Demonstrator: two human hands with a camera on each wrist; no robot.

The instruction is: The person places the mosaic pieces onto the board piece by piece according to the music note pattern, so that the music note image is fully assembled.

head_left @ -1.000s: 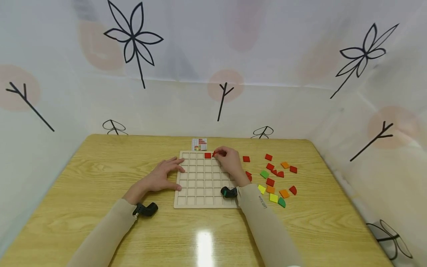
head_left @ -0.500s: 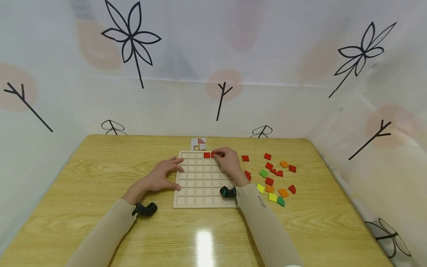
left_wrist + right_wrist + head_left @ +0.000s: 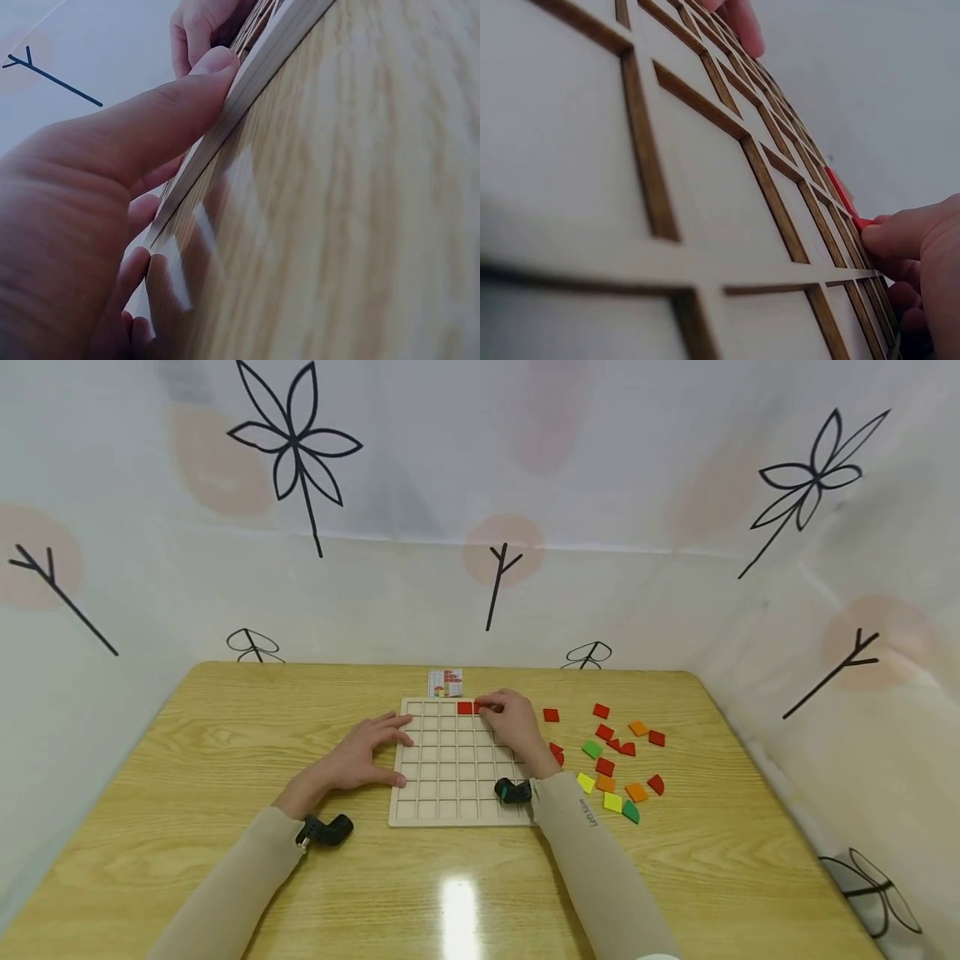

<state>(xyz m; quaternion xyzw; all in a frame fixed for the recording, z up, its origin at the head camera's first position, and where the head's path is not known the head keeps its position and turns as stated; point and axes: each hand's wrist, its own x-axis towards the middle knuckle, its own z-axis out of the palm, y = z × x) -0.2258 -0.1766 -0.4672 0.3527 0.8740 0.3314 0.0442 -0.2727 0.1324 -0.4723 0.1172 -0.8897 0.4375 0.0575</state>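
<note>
A wooden grid board (image 3: 447, 790) lies on the table. In its far row sits a red square tile (image 3: 465, 708). My right hand (image 3: 513, 720) pinches a second red tile (image 3: 477, 707) at the cell just right of that square. The fingers cover most of this tile, so its full shape is hidden. In the right wrist view, the tip of the red tile (image 3: 862, 223) shows at the thumb. My left hand (image 3: 363, 755) rests along the board's left edge with fingers spread. Its thumb (image 3: 214, 64) touches the board's side in the left wrist view.
A small pattern card (image 3: 446, 683) lies behind the board. Several loose tiles are scattered to the right, among them a red square (image 3: 551, 715), a light green tile (image 3: 592, 749), a yellow tile (image 3: 612, 802) and a dark green quarter-round (image 3: 631, 812).
The red tile in my right hand was tilted up a second ago and now lies lower, at the cell beside the red square. My left hand stays at the board's edge.
</note>
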